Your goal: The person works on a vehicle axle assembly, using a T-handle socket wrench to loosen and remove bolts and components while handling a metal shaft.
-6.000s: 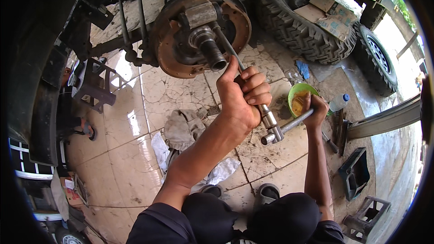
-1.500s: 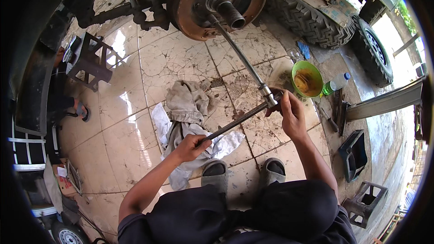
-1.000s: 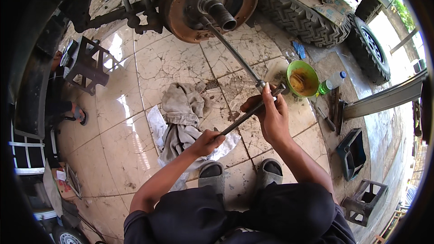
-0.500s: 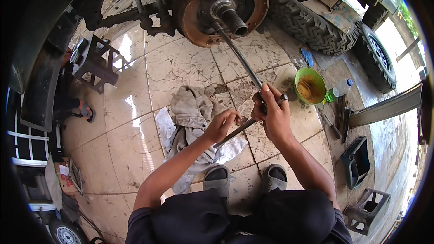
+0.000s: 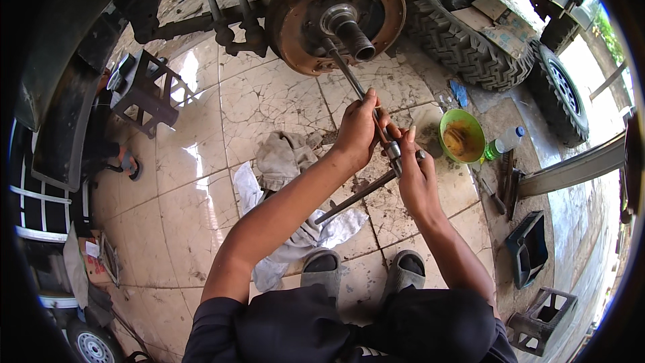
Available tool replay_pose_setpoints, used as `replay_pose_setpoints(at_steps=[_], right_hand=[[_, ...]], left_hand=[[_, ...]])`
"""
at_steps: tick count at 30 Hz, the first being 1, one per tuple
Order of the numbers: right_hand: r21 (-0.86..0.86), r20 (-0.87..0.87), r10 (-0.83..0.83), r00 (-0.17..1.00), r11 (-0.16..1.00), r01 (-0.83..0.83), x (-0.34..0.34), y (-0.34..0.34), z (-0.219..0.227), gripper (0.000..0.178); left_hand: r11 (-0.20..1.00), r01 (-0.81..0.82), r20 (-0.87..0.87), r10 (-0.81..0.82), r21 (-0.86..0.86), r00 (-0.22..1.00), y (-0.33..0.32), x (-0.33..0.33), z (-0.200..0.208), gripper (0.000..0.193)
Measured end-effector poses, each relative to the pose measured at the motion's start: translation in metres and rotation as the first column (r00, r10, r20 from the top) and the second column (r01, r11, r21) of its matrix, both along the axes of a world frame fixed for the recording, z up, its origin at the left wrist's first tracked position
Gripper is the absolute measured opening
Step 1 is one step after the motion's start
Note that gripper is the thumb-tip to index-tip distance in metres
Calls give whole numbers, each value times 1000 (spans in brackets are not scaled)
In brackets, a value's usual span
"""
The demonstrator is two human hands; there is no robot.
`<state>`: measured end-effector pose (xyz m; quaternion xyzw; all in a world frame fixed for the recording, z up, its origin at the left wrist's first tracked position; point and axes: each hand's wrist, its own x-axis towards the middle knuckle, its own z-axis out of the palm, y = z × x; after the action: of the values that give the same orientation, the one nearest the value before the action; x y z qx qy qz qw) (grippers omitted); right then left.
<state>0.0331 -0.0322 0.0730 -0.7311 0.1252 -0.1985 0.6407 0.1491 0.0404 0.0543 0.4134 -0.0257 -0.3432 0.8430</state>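
Observation:
A long steel socket extension bar point(image 5: 347, 72) runs from the rusty brake backing plate point(image 5: 289, 33), just below the hub spindle point(image 5: 354, 42), slanting down toward me. My left hand point(image 5: 359, 131) is wrapped round its middle, thumb lying up along the shaft. At the near end my right hand point(image 5: 418, 178) closes about the head of a sliding T-handle point(image 5: 359, 195), fingers against the bar's end. One arm of that handle sticks out to the lower left, over the rags; its short end shows by my right fingers. The bar's far tip is hidden at the plate.
Grey rags point(image 5: 285, 161) lie on the cracked tiles before my sandals. To the right are a green bowl point(image 5: 462, 136) of brownish residue, a plastic bottle point(image 5: 505, 142) and a dark tray point(image 5: 531, 249). Large tyres point(image 5: 463, 40) stand behind; a metal stand point(image 5: 151, 94) is at left.
My left hand has moved up and right from above the rags and taken hold of the extension bar. My right hand has shifted slightly down toward the T-handle's head.

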Motion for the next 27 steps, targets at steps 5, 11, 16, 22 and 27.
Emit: replay_pose_setpoints(at_steps=[5, 11, 16, 22, 27], right_hand=[[-348, -92, -75, 993, 937, 39, -6, -24, 13, 53], [-666, -61, -109, 992, 745, 41, -3, -40, 26, 35], [-622, -112, 12, 994, 779, -79, -4, -47, 30, 30], [-413, -163, 164, 973, 884, -218, 0, -43, 27, 32], [-416, -134, 154, 979, 888, -196, -1, -31, 25, 39]], left_hand=[[988, -91, 125, 76, 123, 989, -11, -2, 1, 31], [961, -183, 293, 118, 207, 949, -18, -7, 4, 34], [943, -226, 324, 141, 244, 936, -21, -7, -1, 36], [962, -260, -66, 255, -81, 965, -21, -5, 11, 31], [926, -221, -301, 126, -307, 945, -10, 20, 0, 32]])
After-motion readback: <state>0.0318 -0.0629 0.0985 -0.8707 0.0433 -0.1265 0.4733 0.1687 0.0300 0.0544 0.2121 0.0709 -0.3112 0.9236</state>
